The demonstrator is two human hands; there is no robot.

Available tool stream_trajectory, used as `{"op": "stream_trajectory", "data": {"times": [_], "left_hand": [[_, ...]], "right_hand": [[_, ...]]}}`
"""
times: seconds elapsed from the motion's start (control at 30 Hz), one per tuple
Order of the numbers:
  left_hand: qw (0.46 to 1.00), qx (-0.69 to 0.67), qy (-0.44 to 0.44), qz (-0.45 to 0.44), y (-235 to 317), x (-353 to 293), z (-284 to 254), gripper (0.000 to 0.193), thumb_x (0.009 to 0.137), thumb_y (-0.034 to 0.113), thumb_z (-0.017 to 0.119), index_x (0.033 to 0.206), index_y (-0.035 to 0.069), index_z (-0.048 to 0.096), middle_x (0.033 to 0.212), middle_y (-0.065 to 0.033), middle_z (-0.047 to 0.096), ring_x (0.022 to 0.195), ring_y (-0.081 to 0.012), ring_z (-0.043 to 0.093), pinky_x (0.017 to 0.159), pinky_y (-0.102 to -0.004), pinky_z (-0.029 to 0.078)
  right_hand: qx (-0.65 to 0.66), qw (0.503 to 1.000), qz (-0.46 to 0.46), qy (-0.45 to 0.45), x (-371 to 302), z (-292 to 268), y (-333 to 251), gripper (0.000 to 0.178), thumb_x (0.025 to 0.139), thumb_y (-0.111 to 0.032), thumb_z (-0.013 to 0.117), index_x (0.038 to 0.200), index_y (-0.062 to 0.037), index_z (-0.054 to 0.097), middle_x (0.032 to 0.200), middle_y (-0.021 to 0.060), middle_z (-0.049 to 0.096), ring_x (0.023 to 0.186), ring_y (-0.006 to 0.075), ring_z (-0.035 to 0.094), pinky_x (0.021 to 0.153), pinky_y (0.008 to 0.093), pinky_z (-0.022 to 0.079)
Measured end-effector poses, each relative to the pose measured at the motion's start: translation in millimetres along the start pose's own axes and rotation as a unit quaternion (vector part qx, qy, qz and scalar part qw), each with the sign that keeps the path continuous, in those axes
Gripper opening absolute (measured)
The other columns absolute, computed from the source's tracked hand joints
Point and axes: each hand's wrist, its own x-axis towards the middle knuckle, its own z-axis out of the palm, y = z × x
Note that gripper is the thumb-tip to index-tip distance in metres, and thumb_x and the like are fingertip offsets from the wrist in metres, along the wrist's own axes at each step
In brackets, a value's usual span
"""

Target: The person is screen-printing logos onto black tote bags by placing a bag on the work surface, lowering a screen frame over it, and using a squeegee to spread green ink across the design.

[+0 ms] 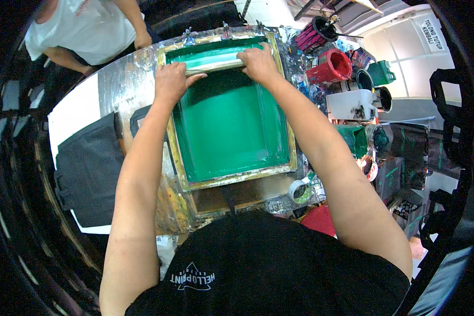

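A framed printing screen (226,131) coated in green ink lies on the worktable in front of me. Across its far part runs a pale squeegee (214,66), with a pool of bright green ink beyond it. My left hand (172,81) is closed round the squeegee's left end, thumb along its near side. At the right end my right hand (259,62) grips the same squeegee, its fingers over the top. Both arms reach forward over the frame. The squeegee's lower edge is hidden from view.
Clamps (226,31) stand along the frame's far edge. Black fabric pieces (89,168) lie at the left on white sheets. Right of the screen are a red ink tub (329,67), a white jerrycan (352,104) and a tape roll (300,191). Another person (84,31) stands at the far left.
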Motion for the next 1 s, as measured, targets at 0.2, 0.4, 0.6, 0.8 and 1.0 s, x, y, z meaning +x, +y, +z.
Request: {"op": "stream_trajectory", "data": {"times": [0.2,0.4,0.6,0.8,1.0], "left_hand": [[1.000,-0.011,0.021,-0.001,34,-64,-20,0.066,0.080,0.073,0.068,0.074,0.007,0.066,0.074,-0.0089,0.065,0.072,-0.0279,0.065,0.075,-0.0417,0.046],[0.999,-0.034,0.034,0.001,69,-125,-44,0.062,0.078,0.069,0.073,0.074,0.008,0.064,0.075,-0.0085,0.063,0.074,-0.0280,0.063,0.075,-0.0407,0.046],[0.999,-0.040,0.010,-0.005,101,-182,-65,0.061,0.076,0.068,0.075,0.077,0.007,0.066,0.075,-0.0079,0.062,0.075,-0.0281,0.063,0.075,-0.0406,0.046],[0.998,-0.049,-0.026,-0.020,129,-231,-88,0.061,0.076,0.067,0.076,0.077,0.007,0.065,0.078,-0.0092,0.062,0.078,-0.0286,0.062,0.076,-0.0418,0.045],[0.999,-0.048,0.013,-0.004,141,-259,-93,0.061,0.073,0.067,0.077,0.074,0.008,0.062,0.077,-0.0098,0.062,0.077,-0.0299,0.061,0.076,-0.0429,0.047]], "right_hand": [[0.029,0.999,0.000,0.034,-69,-7,-34,0.026,0.076,-0.019,0.081,0.101,-0.0170,0.071,0.098,0.0069,0.071,0.102,0.0279,0.069,0.106,0.0579,0.037],[0.052,0.999,0.012,0.004,-140,-13,-66,0.038,0.074,-0.017,0.082,0.109,-0.0168,0.070,0.100,0.0070,0.069,0.106,0.0280,0.067,0.107,0.0606,0.035],[0.052,0.998,0.018,-0.013,-201,-22,-96,0.038,0.074,-0.017,0.082,0.109,-0.0164,0.070,0.100,0.0064,0.069,0.106,0.0279,0.066,0.107,0.0615,0.035],[0.049,0.999,0.020,-0.012,-254,-29,-125,0.030,0.073,-0.016,0.081,0.102,-0.0157,0.071,0.099,0.0061,0.069,0.103,0.0268,0.067,0.107,0.0612,0.036],[0.040,0.999,0.014,0.004,-284,-27,-138,0.038,0.070,-0.017,0.086,0.104,-0.0139,0.069,0.101,0.0069,0.068,0.103,0.0270,0.066,0.103,0.0569,0.039]]}}
